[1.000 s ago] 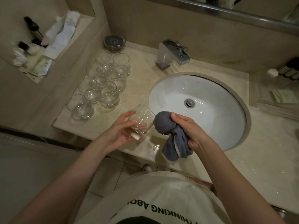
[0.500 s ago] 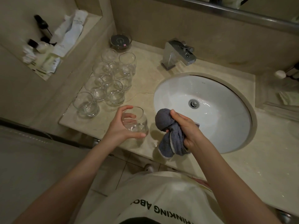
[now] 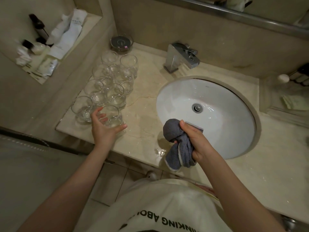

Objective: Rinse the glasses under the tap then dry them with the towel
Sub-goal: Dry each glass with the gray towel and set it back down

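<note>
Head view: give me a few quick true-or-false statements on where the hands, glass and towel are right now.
1. The left hand holds a glass at the near end of the group of glasses. True.
2. The right hand grips a white towel. False: the towel is dark grey.
3. Water is running from the tap. False: no stream shows.
4. The towel is inside the glass. False: they are apart, one in each hand.
5. The sink basin holds no glass. True.
</note>
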Demonstrator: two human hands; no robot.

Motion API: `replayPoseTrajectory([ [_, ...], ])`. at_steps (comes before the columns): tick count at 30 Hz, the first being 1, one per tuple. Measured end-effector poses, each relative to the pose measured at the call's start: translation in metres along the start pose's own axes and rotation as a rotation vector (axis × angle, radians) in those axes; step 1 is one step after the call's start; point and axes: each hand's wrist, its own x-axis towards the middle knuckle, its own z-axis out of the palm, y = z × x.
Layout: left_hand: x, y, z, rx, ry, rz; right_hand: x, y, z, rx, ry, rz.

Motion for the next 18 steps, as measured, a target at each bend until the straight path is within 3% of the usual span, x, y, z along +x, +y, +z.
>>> replayPoseTrajectory([
  [18, 0.012, -0.006, 0.008, 0.082, 0.121, -0.035, 0.006, 0.006, -0.003, 0.008, 0.024, -0.006],
])
